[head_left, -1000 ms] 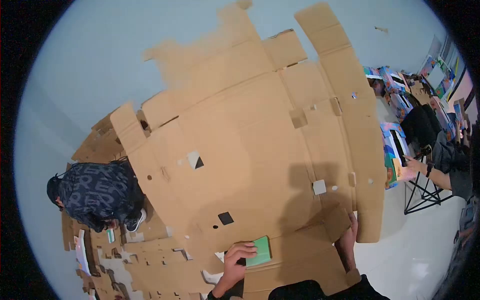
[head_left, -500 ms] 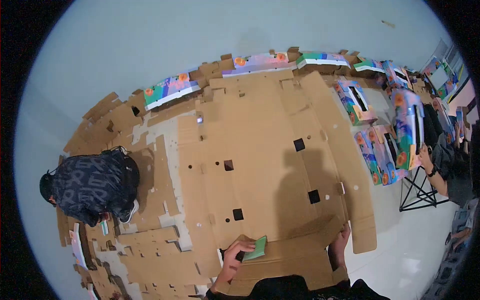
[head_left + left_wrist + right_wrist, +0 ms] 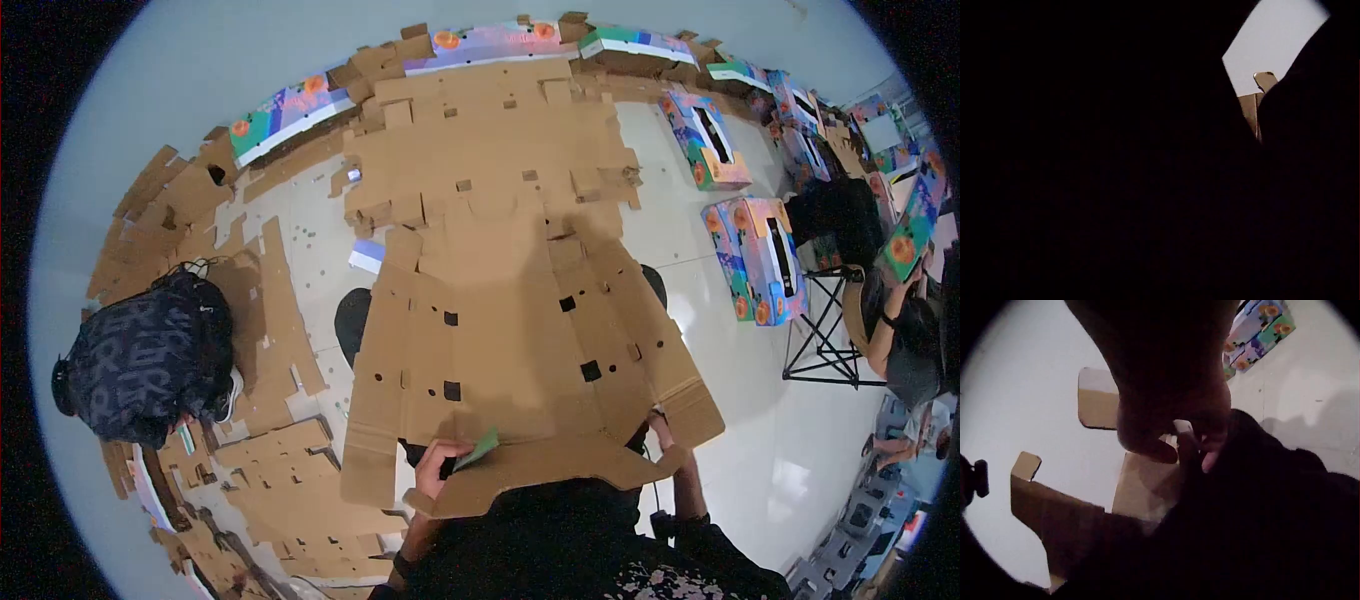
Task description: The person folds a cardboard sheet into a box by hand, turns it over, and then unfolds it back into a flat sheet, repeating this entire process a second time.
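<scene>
The cardboard sheet [image 3: 515, 350] spreads ahead of both hands: the left hand [image 3: 435, 468] grips it beside a green flap [image 3: 480, 448], the right hand [image 3: 1160, 412] pinches its edge. Right of the hands, printed boxes [image 3: 757, 255] stand on glossy floor [image 3: 745, 440]; left, a person [image 3: 155, 355] crouches.

Head view looks down; right wrist view, nearer, shares its cardboard [image 3: 510, 365].

The large cardboard sheet [image 3: 510, 355] is gripped by the left hand [image 3: 435, 468], just beside a green piece [image 3: 480, 448], and by the right hand [image 3: 663, 433], beyond which printed boxes [image 3: 757, 268] are seen.
</scene>
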Available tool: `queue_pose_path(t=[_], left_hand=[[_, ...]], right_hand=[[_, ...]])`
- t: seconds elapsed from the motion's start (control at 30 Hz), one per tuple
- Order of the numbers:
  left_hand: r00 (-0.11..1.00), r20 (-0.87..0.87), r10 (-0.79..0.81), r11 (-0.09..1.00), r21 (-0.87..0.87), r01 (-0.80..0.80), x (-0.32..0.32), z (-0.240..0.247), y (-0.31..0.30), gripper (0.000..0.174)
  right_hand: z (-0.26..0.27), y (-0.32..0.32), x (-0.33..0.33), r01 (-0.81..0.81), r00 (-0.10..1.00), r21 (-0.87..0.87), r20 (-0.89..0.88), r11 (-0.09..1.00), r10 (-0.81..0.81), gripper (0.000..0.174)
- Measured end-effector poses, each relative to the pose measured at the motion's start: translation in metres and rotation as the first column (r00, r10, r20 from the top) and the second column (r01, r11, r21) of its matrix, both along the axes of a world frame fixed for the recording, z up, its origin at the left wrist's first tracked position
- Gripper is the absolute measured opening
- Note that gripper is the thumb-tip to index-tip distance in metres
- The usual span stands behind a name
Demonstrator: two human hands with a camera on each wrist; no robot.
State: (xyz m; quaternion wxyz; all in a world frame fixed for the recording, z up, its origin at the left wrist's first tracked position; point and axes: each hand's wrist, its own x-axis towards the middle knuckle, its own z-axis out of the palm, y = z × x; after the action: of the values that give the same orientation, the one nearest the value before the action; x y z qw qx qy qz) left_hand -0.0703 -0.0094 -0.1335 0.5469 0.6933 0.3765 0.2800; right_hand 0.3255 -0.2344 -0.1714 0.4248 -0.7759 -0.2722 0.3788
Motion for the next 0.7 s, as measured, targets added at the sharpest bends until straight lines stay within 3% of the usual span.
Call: queue_pose_path(t=[0.03,0.07,0.1,0.2,0.27,0.4,0.5,0.53,0.57,0.6,0.7], left_hand=[[1.000,-0.028,0.005,1.000,-0.019,-0.006,0.001,-0.001,0.000,0.038],[0.999,0.037,-0.013,0.999,-0.050,0.015,-0.003,-0.011,0.000,0.040],[0.999,-0.017,-0.047,0.998,-0.041,0.046,-0.001,-0.002,0.004,0.041],[0.990,-0.118,-0.080,0.995,-0.063,0.073,0.002,0.025,0.015,0.045],[0.989,-0.144,-0.027,0.999,-0.043,0.021,0.002,0.021,0.013,0.041],[0.969,-0.237,0.069,0.977,0.212,-0.018,-0.014,0.019,0.004,0.036],[0.955,-0.297,0.001,0.973,0.222,0.068,-0.065,0.001,-0.011,0.033],[0.931,-0.338,0.138,0.990,0.040,-0.132,-0.083,-0.008,-0.017,0.037],[0.878,-0.403,0.256,0.934,-0.133,-0.333,-0.102,-0.019,-0.024,0.042],[0.801,-0.488,0.347,0.805,-0.283,-0.521,-0.113,-0.024,-0.026,0.046],[0.868,-0.244,0.432,0.841,-0.241,-0.485,-0.099,-0.021,0.019,0.061]], right_hand=[[0.042,0.023,-0.001,-0.007,0.998,-0.037,0.059,0.999,0.009,0.076],[0.060,0.040,-0.004,0.001,0.995,0.104,0.103,0.995,-0.011,0.087],[0.069,0.049,-0.002,0.000,0.989,0.240,0.144,0.971,-0.036,0.099],[0.085,0.062,0.008,0.074,0.978,0.389,-0.208,0.918,0.009,0.115],[0.103,0.077,0.013,0.126,0.938,0.363,-0.346,0.923,0.008,0.114],[0.090,0.078,0.029,-0.007,0.951,0.293,-0.292,0.956,0.097,0.087],[0.086,0.079,0.034,-0.010,0.965,0.266,-0.249,0.964,0.079,0.068],[0.082,0.075,0.035,0.001,0.959,0.269,-0.272,0.963,0.075,0.063],[0.079,0.073,0.036,0.014,0.952,0.270,-0.297,0.963,0.070,0.059],[0.079,0.077,0.036,0.005,0.958,0.303,-0.275,0.953,0.083,0.054],[0.080,0.081,0.032,-0.005,0.970,0.347,-0.226,0.938,0.089,0.047]])
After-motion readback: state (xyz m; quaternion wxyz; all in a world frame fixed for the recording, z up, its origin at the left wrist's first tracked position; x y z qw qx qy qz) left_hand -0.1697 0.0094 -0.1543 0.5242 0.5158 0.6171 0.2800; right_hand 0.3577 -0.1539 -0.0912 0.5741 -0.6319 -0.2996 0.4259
